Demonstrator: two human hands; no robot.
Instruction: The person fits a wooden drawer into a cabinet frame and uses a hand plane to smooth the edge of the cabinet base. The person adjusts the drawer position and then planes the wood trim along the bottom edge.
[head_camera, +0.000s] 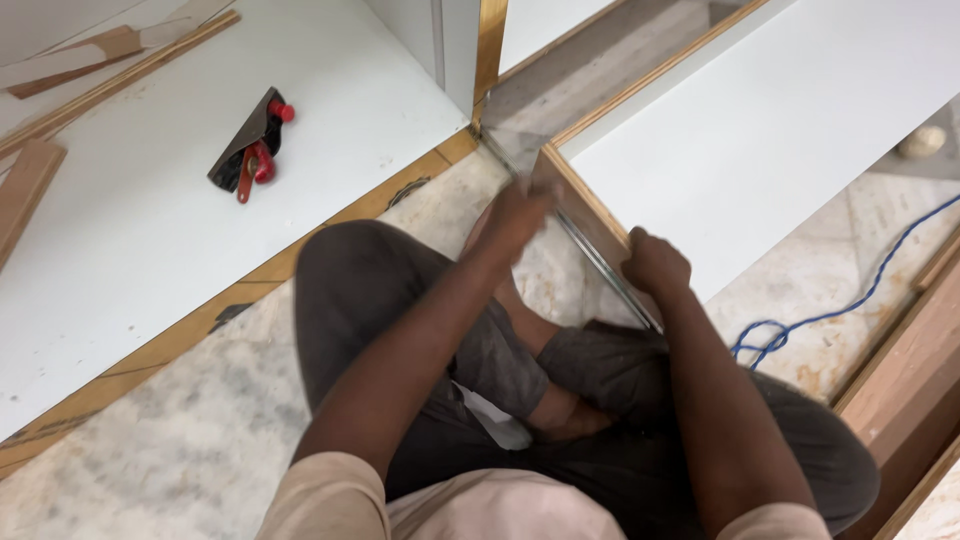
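Bare forearms emerge from short pale pinkish-beige sleeves, above dark grey-brown trousers and bare feet

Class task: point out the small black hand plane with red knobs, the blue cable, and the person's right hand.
Small black hand plane with red knobs (247, 147), head view, its body.
Blue cable (868, 290), head view, mid-run.
Right hand (654, 264), head view, back of hand.

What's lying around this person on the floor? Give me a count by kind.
White boards with wood edging: 2, a left board and a right board
Hand planes: 1, the black and red plane
Blue cords: 1, the blue cord
Metal strips: 1, the metal strip, with the left hand and right hand on it
Total: 5
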